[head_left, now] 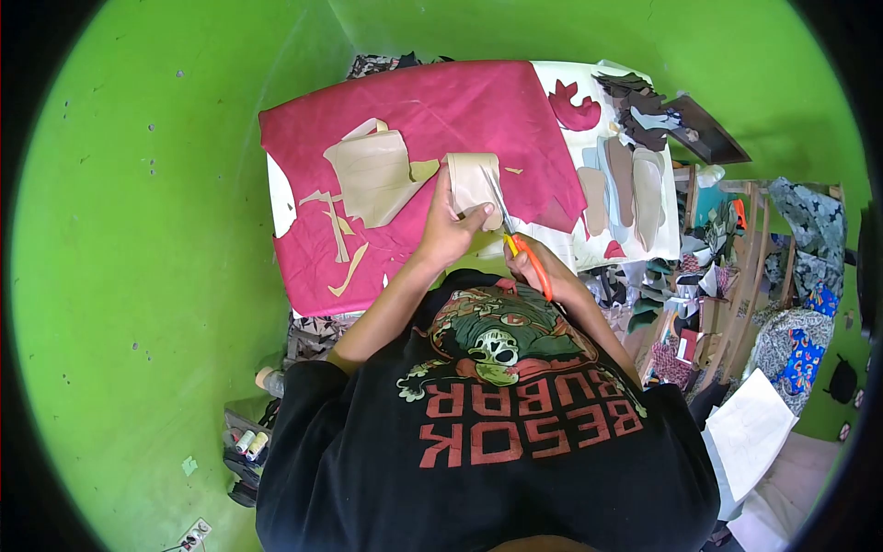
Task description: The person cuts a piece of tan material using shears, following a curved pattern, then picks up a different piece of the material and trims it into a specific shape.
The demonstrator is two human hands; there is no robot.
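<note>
My left hand (448,225) is closed on a beige piece of leather-like material (471,187), with the thumb on top of it. My right hand (526,262) grips a pair of scissors (535,265) by its orange handles. The scissor blades point away from me and lie along the right side of the beige piece; whether they are parted is hard to tell. Left of my hands, a larger beige piece (372,175) rests on a wide dark-pink sheet (460,101). Thin curled beige offcuts (348,269) lie nearer to me on that sheet.
On the white tabletop (664,221) to the right are long rounded cut pieces (647,198), a dark-pink scrap (577,106) and a dark pile of pieces (635,101). A wooden rack (750,276) with many scraps stands beside the table. Green walls (138,230) enclose the left and back.
</note>
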